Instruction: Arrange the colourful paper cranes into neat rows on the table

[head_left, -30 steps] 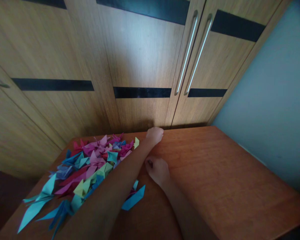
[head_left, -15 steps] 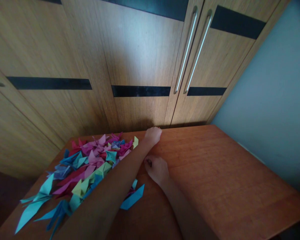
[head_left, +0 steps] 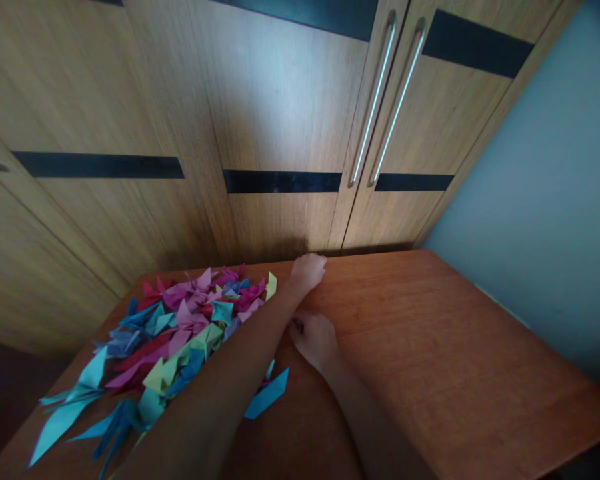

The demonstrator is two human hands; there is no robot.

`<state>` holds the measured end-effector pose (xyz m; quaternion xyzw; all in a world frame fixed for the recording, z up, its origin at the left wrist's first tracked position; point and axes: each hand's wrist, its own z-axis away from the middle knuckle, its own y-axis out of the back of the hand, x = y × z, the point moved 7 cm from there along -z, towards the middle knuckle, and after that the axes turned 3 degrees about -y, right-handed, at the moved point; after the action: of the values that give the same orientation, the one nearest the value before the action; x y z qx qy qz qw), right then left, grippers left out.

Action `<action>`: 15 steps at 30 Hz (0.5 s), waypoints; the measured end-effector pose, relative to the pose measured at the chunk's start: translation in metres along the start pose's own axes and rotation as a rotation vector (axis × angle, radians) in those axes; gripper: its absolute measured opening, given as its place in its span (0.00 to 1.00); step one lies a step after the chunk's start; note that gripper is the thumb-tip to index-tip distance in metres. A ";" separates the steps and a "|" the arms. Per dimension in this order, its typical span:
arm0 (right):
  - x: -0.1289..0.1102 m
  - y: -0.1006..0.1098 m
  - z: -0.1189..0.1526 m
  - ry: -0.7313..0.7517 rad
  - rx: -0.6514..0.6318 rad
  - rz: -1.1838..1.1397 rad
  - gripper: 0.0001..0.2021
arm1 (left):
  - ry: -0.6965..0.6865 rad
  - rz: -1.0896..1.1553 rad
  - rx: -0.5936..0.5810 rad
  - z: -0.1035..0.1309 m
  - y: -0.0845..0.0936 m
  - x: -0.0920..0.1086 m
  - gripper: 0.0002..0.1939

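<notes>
My left hand (head_left: 309, 271) reaches to the far edge of the table, its fingers curled closed and turned away from me. What it holds, if anything, is hidden. Just nearer to me, my right hand (head_left: 315, 340) rests on the tabletop with thumb and fingers curled together, close beside the left forearm. Whether something is in its grasp does not show. To the left lies a heap of folded paper cranes (head_left: 190, 325) in pink, red, blue, teal and pale yellow. Beneath the left forearm, part of a blue paper crane (head_left: 269, 396) sticks out.
The reddish-brown wooden table (head_left: 430, 347) stretches right. Behind it stands a wooden cupboard (head_left: 280, 120) with black stripes and two long metal handles. A pale blue wall (head_left: 545, 220) rises at the right. One teal crane (head_left: 75, 400) lies near the table's left edge.
My left hand has shifted very slightly to the right, its forearm along with it. My right hand and the heap of cranes look the same.
</notes>
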<state>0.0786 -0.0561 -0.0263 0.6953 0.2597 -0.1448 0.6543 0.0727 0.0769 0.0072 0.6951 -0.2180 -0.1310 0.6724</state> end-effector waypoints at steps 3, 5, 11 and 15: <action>0.000 0.000 0.000 0.004 -0.001 -0.007 0.11 | 0.016 0.008 0.032 0.004 0.009 -0.004 0.15; 0.000 0.000 -0.001 0.004 -0.002 -0.008 0.10 | 0.040 0.012 0.060 0.008 0.018 -0.010 0.14; 0.000 0.001 -0.001 0.025 0.027 -0.020 0.09 | 0.105 0.005 0.155 0.030 0.057 -0.038 0.15; 0.000 0.001 0.000 0.038 0.043 -0.022 0.08 | 0.128 0.001 0.173 0.055 0.078 -0.048 0.14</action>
<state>0.0790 -0.0564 -0.0258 0.7091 0.2766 -0.1444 0.6323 -0.0057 0.0515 0.0755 0.7574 -0.1854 -0.0666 0.6225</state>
